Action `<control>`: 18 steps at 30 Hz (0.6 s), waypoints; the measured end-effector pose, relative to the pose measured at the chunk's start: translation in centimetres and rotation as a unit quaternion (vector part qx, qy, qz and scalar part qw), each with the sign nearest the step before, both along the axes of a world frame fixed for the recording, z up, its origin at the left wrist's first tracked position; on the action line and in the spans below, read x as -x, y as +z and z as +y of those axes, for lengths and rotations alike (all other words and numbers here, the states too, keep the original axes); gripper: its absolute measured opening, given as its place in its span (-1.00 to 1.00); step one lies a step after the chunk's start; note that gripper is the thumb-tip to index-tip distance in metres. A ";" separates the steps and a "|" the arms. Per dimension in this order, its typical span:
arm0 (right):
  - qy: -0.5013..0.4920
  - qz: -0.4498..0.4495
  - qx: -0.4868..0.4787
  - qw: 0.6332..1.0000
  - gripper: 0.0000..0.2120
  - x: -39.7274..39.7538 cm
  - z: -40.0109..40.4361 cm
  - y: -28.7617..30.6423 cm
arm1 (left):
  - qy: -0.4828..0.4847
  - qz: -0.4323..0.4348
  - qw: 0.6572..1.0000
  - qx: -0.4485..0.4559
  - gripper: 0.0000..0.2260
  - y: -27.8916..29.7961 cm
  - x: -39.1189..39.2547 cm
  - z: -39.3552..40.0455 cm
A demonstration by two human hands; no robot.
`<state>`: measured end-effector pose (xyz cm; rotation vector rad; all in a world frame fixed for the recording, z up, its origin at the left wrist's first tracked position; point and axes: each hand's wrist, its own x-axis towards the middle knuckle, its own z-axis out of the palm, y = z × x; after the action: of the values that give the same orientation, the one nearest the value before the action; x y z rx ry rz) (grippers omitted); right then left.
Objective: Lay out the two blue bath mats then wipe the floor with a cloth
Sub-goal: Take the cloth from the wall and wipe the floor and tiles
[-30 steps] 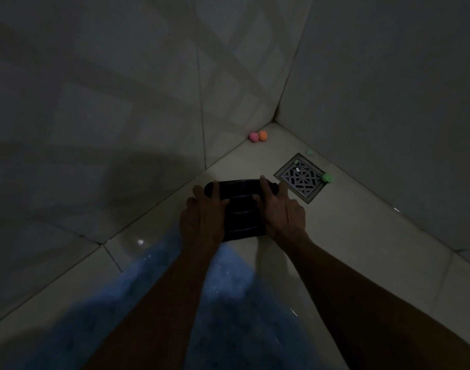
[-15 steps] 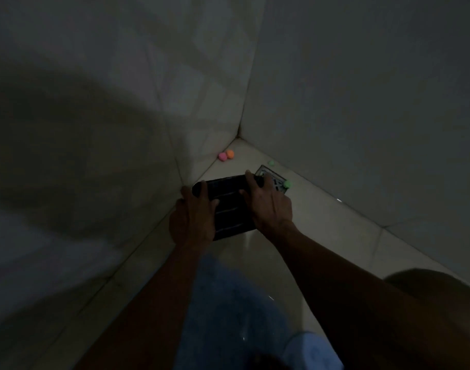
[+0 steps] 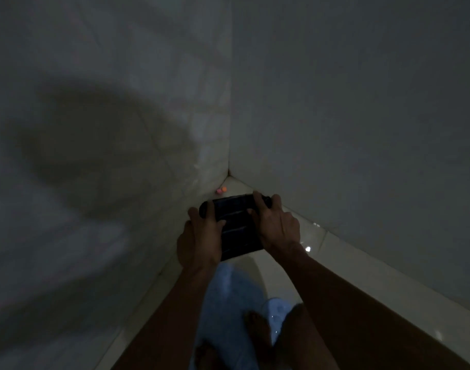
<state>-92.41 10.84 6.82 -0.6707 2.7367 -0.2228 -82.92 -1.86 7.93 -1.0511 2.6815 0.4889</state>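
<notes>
While both our hands press on the dark cloth (image 3: 237,228), we judge slipping the main risk: the floor (image 3: 343,260) shows glints that may be wet patches, and a hard push toward the corner could send the cloth out from under the palms or drive knuckles into the wall (image 3: 361,116). Our left hand (image 3: 199,236) lies on the cloth's left edge with fingers curled over it, partly closed, thumb on top. Our right hand (image 3: 275,225) covers the right edge, fingers spread and bent, reaching past the far rim. Both hold the cloth down on the floor rather than lift it, as far as the dim light shows. The cloth sits near the corner, close to both walls. Two small coloured objects (image 3: 221,190) lie just beyond it; a further push could knock them. One blue mat (image 3: 228,303) lies below our forearms, with our bare feet on it. A second mat cannot be told apart in this light.
</notes>
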 end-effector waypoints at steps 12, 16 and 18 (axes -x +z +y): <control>0.046 0.072 0.095 0.992 -0.52 5.4 2.8 28.1 | 0.068 0.054 0.993 0.077 -0.46 29.1 3.0 3.6; 0.104 0.117 0.131 0.979 -0.50 9.9 3.3 34.4 | 0.131 0.107 0.980 0.109 -0.45 36.0 5.6 5.5; 0.130 0.178 0.168 0.961 -0.50 11.8 3.7 37.1 | 0.156 0.120 0.969 0.146 -0.45 39.0 6.8 6.5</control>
<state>-104.20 14.51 43.91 -1.2633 2.9287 -0.5610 -89.69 4.61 46.89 -1.6088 2.8719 0.2913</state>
